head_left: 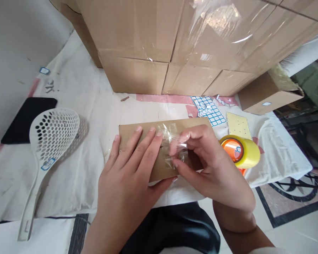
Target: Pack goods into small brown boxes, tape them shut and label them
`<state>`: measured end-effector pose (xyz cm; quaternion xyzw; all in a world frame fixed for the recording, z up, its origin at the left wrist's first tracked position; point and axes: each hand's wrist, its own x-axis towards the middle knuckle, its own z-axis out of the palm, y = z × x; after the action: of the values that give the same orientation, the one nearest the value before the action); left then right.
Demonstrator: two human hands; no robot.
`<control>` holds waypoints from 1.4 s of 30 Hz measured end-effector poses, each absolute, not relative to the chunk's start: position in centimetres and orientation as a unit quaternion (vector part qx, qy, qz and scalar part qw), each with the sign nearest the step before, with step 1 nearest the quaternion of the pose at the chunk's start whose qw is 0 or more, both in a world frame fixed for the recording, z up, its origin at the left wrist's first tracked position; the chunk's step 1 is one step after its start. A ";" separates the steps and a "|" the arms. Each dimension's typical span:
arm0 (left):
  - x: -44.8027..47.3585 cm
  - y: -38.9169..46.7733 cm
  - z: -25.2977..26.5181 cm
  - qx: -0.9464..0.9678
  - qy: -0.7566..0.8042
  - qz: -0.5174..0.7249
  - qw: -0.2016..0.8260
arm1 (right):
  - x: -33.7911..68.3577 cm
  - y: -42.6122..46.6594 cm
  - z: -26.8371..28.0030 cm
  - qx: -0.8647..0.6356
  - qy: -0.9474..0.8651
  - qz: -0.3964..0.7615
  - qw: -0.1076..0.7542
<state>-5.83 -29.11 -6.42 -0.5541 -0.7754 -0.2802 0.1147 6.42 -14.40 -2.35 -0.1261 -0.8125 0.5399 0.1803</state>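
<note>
Left hand [127, 176] lies spread on the box [160, 166]; right hand [212, 162] beside it curls at tape [166, 133], grip unclear. Apparently taping; next likely calls for smoothing.

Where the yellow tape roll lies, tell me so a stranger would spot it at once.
Start from the tall stack of brown cardboard boxes at the back of the white cloth-covered table. Come forward to the small brown cardboard box, then right, past the right hand. The glossy yellow tape roll is thick, with an orange core; the pale-yellow dotted piece behind it is flat.
</note>
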 end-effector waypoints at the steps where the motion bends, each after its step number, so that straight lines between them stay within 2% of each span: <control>1: -5.9 -29.1 -6.4 -0.552 -0.776 -0.281 0.117 | 6.5 -14.4 -2.3 -0.125 -0.816 0.536 0.176; 18: -5.9 -29.1 -6.5 -0.563 -0.764 -0.291 0.123 | 7.2 -14.5 -1.9 -0.137 -0.855 0.483 0.132; 24: -5.8 -29.2 -6.5 -0.550 -0.770 -0.299 0.123 | 7.2 -14.0 -1.8 -0.099 -0.860 0.471 0.171; 34: -5.7 -29.2 -6.6 -0.549 -0.772 -0.296 0.123 | 6.5 -13.2 -1.3 -0.118 -0.847 0.478 0.199; 39: -5.7 -29.2 -6.5 -0.545 -0.775 -0.296 0.119 | 6.3 -13.1 -0.7 -0.106 -0.880 0.404 0.224; 42: -5.7 -29.3 -6.5 -0.548 -0.774 -0.295 0.118 | 6.6 -12.8 -0.7 -0.153 -0.893 0.340 0.253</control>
<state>-5.68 -29.28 -6.49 -0.5484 -0.7737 -0.2945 0.1182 6.64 -12.78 -0.67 -0.1535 -0.8927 0.3402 0.2525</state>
